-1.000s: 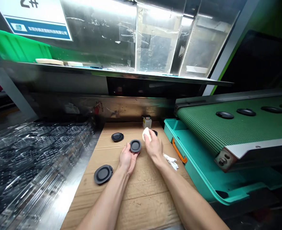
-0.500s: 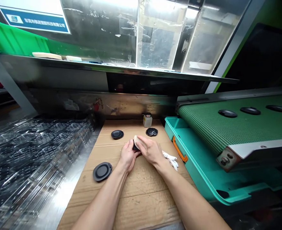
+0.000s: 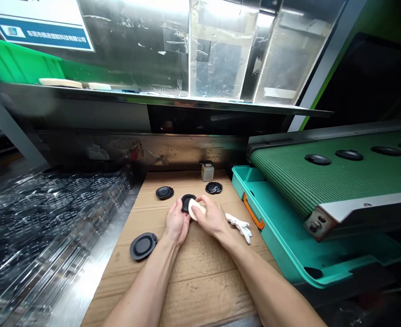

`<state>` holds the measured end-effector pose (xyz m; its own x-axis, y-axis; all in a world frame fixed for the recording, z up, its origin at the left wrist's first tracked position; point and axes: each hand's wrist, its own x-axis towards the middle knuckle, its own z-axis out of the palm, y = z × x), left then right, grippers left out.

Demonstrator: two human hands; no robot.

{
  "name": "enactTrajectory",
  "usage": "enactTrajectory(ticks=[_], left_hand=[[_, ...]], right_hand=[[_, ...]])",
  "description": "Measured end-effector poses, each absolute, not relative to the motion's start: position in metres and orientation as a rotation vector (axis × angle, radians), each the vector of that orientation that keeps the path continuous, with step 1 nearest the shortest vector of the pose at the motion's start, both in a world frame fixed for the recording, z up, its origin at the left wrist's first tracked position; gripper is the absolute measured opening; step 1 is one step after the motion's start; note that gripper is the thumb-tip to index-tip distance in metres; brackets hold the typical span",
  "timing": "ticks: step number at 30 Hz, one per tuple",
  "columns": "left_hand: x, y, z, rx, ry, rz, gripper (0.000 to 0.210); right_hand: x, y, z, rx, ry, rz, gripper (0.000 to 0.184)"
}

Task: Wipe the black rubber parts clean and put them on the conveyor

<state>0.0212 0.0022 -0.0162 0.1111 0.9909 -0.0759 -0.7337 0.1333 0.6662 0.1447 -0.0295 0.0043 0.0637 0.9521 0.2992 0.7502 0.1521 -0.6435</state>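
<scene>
My left hand (image 3: 176, 222) is closed round the near-left edge of a round black plastic lid (image 3: 187, 200), which it holds tilted above the cardboard. Between the thumb and fingers of my right hand (image 3: 213, 217) is a round cream-white pad (image 3: 194, 210). The pad overlaps the lid's right side; whether they touch is hard to tell. Other black lids lie around: a larger one (image 3: 143, 246) to the left of my left forearm, a small stack (image 3: 164, 192) at the back left, and another group (image 3: 214, 187) at the back right.
A small bottle (image 3: 207, 171) stands at the cardboard's (image 3: 200, 281) back. White gloves (image 3: 239, 225) lie near my right wrist. A teal bin (image 3: 271, 245) sits below a green conveyor (image 3: 289, 181) carrying several black lids. Clear plastic trays (image 3: 44, 227) are stacked left. A metal shelf (image 3: 187, 102) spans above.
The lid has turned so that its round face shows, and the white pad has moved lower on its right side. The lids on the conveyor have shifted slightly left in view, as has the whole scene.
</scene>
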Motion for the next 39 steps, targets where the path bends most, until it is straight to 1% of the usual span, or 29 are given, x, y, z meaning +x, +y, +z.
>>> enactTrajectory(ticks=[2, 6, 10, 12, 15, 16, 20, 25, 28, 30, 34, 37, 39], left_hand=[[0.023, 0.000, -0.017, 0.568, 0.596, 1.338, 0.021], [0.027, -0.003, -0.019, 0.607, 0.580, 1.297, 0.020], [0.027, -0.002, -0.021, 0.568, 0.625, 1.351, 0.016], [0.027, -0.002, -0.021, 0.544, 0.635, 1.342, 0.015], [0.028, -0.003, -0.020, 0.572, 0.639, 1.303, 0.018], [0.028, -0.003, -0.019, 0.579, 0.640, 1.304, 0.018], [0.028, -0.003, -0.019, 0.531, 0.655, 1.339, 0.016], [0.029, -0.003, -0.018, 0.508, 0.644, 1.312, 0.017], [0.028, -0.001, -0.018, 0.456, 0.632, 1.338, 0.020], [0.027, 0.001, -0.019, 0.420, 0.641, 1.351, 0.023], [0.027, 0.003, -0.019, 0.350, 0.654, 1.363, 0.025], [0.028, 0.002, -0.019, 0.379, 0.643, 1.332, 0.023], [0.028, 0.001, -0.019, 0.374, 0.651, 1.334, 0.023]], right_hand=[[0.146, -0.026, 0.002, -1.561, -1.642, 0.497, 0.028], [0.146, -0.019, -0.002, -1.398, -1.475, 0.849, 0.030], [0.151, -0.021, -0.001, -1.422, -1.566, 1.087, 0.029], [0.156, -0.021, 0.002, -1.513, -1.601, 0.997, 0.026], [0.161, -0.021, 0.006, -1.583, -1.598, 0.603, 0.022], [0.162, -0.020, 0.007, -1.563, -1.626, 0.528, 0.022], [0.165, -0.022, 0.012, -1.581, -1.810, 0.587, 0.023], [0.152, -0.025, 0.011, -1.712, -1.739, 0.265, 0.033], [0.134, -0.024, 0.008, -1.863, -1.735, 0.140, 0.041], [0.126, -0.024, 0.007, -1.965, -1.706, 0.105, 0.044], [0.124, -0.026, 0.007, -1.972, -1.762, 0.168, 0.050], [0.129, -0.025, 0.008, -2.017, -1.649, 0.188, 0.050], [0.130, -0.024, 0.008, -1.989, -1.673, 0.196, 0.050]])
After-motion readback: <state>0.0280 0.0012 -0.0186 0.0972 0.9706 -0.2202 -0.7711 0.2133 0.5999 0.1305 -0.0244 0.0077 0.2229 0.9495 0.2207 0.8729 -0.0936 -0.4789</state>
